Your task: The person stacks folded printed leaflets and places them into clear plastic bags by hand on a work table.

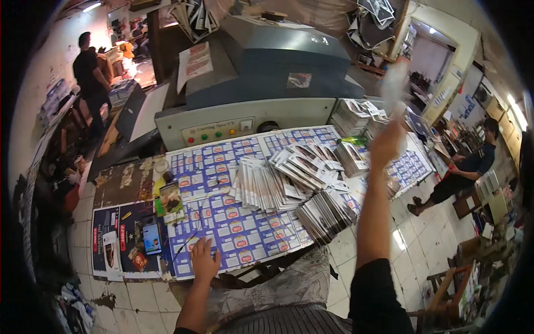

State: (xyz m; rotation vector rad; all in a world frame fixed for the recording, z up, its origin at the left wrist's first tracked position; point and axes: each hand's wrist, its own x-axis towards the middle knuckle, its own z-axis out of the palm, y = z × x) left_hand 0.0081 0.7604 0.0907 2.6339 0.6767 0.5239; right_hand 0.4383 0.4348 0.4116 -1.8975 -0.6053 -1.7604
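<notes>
My left hand [204, 259] lies flat on the near edge of the table, fingers spread, over the blue-and-white printed sheets [239, 227]. Raised at the right, my right hand [387, 146] is closed around a whitish, see-through object [395, 86], smeared by motion, that looks like a plastic bottle. Several fanned stacks of printed cards [261, 186] spread across the middle of the table. Closer to me, another stack of cards [325, 216] leans over at the table's edge. A phone [151, 238] with a lit screen rests to the left of my left hand.
Behind the table stands a large grey machine [278, 72] with coloured buttons on its front panel. More card piles [350, 119] sit at its right end. One person [92, 78] stands at far left, another person [475, 161] at right. A wooden stool [453, 292] is at lower right.
</notes>
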